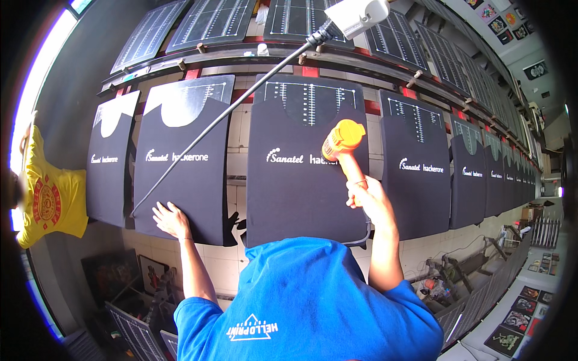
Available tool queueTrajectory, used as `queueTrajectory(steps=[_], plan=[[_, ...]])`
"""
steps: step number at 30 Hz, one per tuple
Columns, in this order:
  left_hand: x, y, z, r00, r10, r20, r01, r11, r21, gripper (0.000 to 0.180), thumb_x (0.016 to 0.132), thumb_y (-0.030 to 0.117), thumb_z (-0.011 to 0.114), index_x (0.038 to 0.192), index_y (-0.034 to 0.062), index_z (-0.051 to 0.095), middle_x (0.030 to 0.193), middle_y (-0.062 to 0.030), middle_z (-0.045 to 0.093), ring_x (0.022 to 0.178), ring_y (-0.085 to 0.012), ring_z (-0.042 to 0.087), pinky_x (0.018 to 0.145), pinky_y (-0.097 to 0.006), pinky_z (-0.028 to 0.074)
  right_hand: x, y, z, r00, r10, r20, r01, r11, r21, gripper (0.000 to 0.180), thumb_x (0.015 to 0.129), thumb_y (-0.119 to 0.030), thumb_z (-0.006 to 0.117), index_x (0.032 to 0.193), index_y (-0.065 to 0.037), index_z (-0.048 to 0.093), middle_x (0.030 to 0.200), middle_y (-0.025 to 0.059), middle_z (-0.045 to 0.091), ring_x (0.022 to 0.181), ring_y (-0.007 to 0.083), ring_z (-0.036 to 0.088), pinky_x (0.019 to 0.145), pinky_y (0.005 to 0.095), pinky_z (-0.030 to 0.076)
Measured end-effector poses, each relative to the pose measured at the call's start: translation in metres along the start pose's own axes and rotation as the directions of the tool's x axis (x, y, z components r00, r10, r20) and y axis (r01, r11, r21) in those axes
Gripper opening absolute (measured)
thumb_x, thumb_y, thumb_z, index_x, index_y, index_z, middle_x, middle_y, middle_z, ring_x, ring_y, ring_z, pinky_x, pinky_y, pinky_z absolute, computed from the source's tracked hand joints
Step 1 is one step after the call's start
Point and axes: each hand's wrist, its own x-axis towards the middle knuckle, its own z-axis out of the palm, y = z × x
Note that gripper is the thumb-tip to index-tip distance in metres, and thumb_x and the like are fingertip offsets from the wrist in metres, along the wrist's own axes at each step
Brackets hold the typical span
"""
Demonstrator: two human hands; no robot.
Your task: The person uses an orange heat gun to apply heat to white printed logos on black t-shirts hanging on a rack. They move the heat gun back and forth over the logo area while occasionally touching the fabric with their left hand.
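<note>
My right hand (pixel 364 195) is closed around the handle of an orange hair dryer (pixel 344 137), held above a black T-shirt (pixel 295 201) with white print on its chest. The dryer's head covers part of that print. My left hand (pixel 173 221) lies flat, fingers apart, on the lower part of another black T-shirt (pixel 180 186) to the left. Both shirts are stretched over dark boards (pixel 310 90), whose white ruler marks show above the necklines. A grey cord (pixel 368 230) hangs below my right hand.
A long grey cord (pixel 223 117) slants across the left shirt from a white device (pixel 359 17) at the top. More black shirts (pixel 415 186) line up rightward. Boards (pixel 211 24) fill a far row behind a dark rail. A yellow shirt (pixel 54 192) hangs at the far left.
</note>
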Motion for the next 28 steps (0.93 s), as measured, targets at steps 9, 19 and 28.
queueTrajectory(steps=[9, 19, 28], plan=[[0.000, -0.002, -0.001, 1.000, -0.010, 0.028, 0.010, 1.000, -0.013, 0.053, 0.100, 0.044, 0.043, 0.141, 0.0110, 0.046, 0.149, -0.0145, 0.042, 0.135, -0.0389, 0.039, 0.110, -0.052, 0.031, -0.005, -0.007, 0.001, 0.999, 0.033, 0.007, -0.033, 0.999, 0.020, 0.029, 0.090, -0.030, 0.066, 0.096, -0.003, 0.058, 0.072, 0.0009, 0.057, 0.060, 0.0094, 0.060, 0.057, 0.0238, 0.049], [0.000, -0.001, 0.000, 1.000, -0.016, 0.020, 0.016, 1.000, -0.012, 0.053, 0.100, 0.044, 0.043, 0.141, 0.0113, 0.047, 0.149, -0.0142, 0.041, 0.135, -0.0387, 0.039, 0.110, -0.052, 0.031, -0.016, -0.002, 0.003, 0.994, 0.020, -0.105, -0.026, 0.998, -0.053, 0.030, 0.089, -0.031, 0.067, 0.095, -0.003, 0.058, 0.071, 0.0012, 0.057, 0.060, 0.0098, 0.060, 0.058, 0.0239, 0.050], [0.001, -0.003, 0.001, 1.000, -0.007, 0.025, 0.007, 1.000, -0.006, 0.055, 0.099, 0.045, 0.044, 0.143, 0.0119, 0.044, 0.149, -0.0149, 0.041, 0.136, -0.0399, 0.038, 0.110, -0.053, 0.031, -0.009, 0.001, 0.012, 1.000, 0.010, 0.016, -0.011, 1.000, 0.025, 0.028, 0.090, -0.029, 0.065, 0.098, -0.003, 0.059, 0.073, 0.0014, 0.059, 0.061, 0.0103, 0.060, 0.059, 0.0245, 0.050]])
